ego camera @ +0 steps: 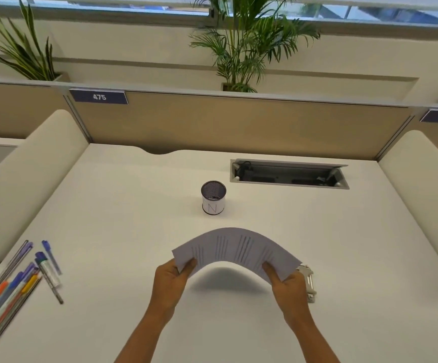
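Observation:
A thin stack of printed paper (236,248) arches upward above the white desk (134,205), casting a shadow beneath it. My left hand (172,280) pinches its left end, thumb on top. My right hand (287,282) pinches the right end the same way. Behind the right hand a metal stapler (309,281) lies on the desk, partly hidden. A mesh pen cup (213,197) with a white label stands upright beyond the paper.
Several pens and markers (16,284) lie scattered at the desk's left front. An open cable tray (288,174) is set into the desk at the back right. Padded dividers flank both sides; a partition with plants runs along the back.

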Demonstrator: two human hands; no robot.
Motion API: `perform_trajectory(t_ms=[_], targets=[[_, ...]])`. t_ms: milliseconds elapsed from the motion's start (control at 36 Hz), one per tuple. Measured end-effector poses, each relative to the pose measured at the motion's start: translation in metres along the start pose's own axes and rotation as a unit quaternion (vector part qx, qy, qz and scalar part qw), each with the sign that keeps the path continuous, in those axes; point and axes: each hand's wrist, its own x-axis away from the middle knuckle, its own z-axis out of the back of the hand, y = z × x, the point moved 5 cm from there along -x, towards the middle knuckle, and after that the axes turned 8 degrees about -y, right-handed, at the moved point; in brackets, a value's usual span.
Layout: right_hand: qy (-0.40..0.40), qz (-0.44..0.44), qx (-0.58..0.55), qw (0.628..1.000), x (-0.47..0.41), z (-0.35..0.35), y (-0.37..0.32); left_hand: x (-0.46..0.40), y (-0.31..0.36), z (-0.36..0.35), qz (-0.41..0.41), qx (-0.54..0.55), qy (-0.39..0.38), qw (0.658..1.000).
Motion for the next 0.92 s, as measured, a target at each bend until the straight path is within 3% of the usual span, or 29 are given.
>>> perform_trajectory(t_ms=[306,444,583,778,917], targets=[[-0.09,-0.073,0.016,0.993,-0.011,0.013,0.004,0.0,-0.002,0.008,0.035,0.011,-0.012,0.999],[-0.159,-0.095,-0.129,0.974,-0.028,0.021,-0.011,0.001,-0.005,0.016,0.054,0.047,0.031,0.997],[-0.179,-0.095,-0.245,0.948,-0.021,-0.01,-0.017,0.014,-0.009,-0.002,0.086,0.172,0.076,0.978],[-0.129,-0.081,-0.174,0.973,-0.003,-0.055,-0.032,0.028,-0.012,-0.041,0.108,0.217,0.013,0.97],[-0.078,-0.071,-0.096,0.99,-0.012,-0.032,-0.041,0.023,0.0,-0.016,0.048,0.184,-0.034,0.981]])
